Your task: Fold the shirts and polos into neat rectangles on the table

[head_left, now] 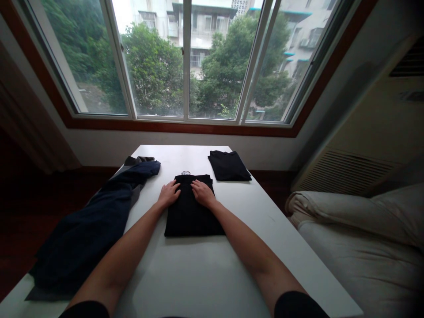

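Note:
A folded black garment [194,216] lies flat on the white table [195,269], with a thin drawstring loop showing at its far edge. My left hand [169,193] rests at its upper left edge, fingers stretched out over the cloth. On the upper right part of the same garment lies my right hand [202,192], palm down with its fingers apart. Neither hand grips the fabric. Beyond my right hand is a second folded black garment [229,166], near the table's far right corner.
Along the table's left side lies a loose pile of dark blue and grey clothes [89,229], partly over the edge. A beige sofa [361,238] stands to the right, below a large air-conditioning unit [361,145]. The window [185,66] is past the far end.

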{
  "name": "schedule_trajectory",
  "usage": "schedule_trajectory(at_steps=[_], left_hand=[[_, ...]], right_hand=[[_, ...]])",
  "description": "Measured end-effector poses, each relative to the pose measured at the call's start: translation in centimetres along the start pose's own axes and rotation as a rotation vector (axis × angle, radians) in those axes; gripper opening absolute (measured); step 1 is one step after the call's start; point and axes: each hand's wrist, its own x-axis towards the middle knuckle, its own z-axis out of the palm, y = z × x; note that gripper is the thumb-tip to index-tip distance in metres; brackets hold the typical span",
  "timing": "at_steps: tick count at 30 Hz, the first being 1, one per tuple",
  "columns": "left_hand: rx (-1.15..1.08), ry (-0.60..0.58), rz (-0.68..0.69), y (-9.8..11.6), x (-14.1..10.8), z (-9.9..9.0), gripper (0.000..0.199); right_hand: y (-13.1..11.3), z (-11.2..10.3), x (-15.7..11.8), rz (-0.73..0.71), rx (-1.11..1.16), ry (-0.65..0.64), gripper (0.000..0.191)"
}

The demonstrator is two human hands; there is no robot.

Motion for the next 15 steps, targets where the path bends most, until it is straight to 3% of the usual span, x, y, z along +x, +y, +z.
schedule_trajectory(at_steps=[2, 7, 11, 15], left_hand=[[0.006, 0.0, -0.001, 0.01, 0.0, -0.03, 0.047], [0.005, 0.003, -0.001, 0.08, -0.07, -0.14, 0.046], [-0.001, 0.002, -0.005, 0.15, -0.12, -0.23, 0.046], [-0.001, 0.0, -0.005, 0.17, -0.1, -0.19, 0.046]], right_hand=[[-0.01, -0.06, 0.02, 0.008, 0.002, 0.053, 0.044], [-0.05, -0.17, -0.01, 0.046, -0.006, -0.019, 0.041], [-0.01, -0.19, 0.01, 0.077, -0.011, 0.04, 0.042], [0.11, -0.12, -0.02, 0.079, -0.01, -0.05, 0.037]])
